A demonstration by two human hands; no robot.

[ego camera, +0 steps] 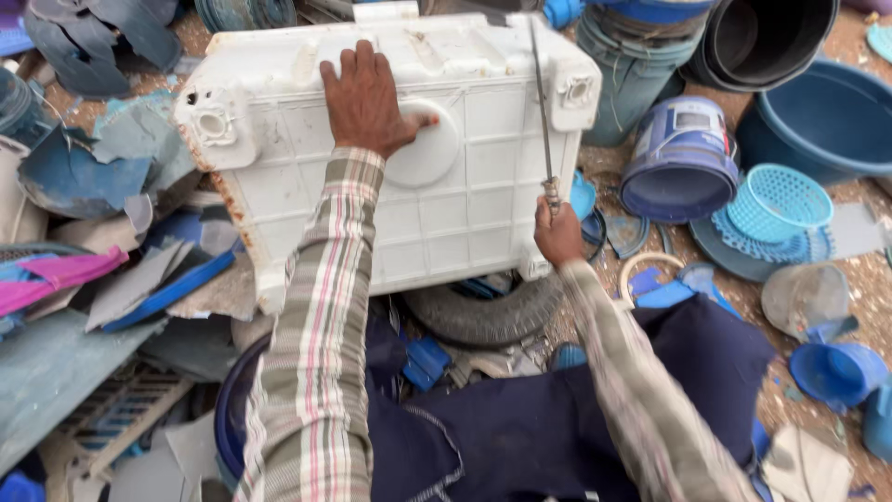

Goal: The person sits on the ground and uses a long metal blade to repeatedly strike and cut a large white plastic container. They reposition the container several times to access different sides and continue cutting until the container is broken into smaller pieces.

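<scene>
Plaid long sleeves, navy trousers

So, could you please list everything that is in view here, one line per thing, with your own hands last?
White plastic casing: one, white, ribbed, centre, tilted up.
Long blade: one, dark metal, against the casing's right side.
Tyre: one, black, under the casing.
Paint bucket: one, blue, on its side, right of the casing.
Small basket: one, light blue, right.
Large basin: one, blue, upper right.
Black tub: one, top right.
Broken plastic scraps: many, blue and grey, left.
Left hand: flat on the casing.
Right hand: gripping the blade's handle.
</scene>
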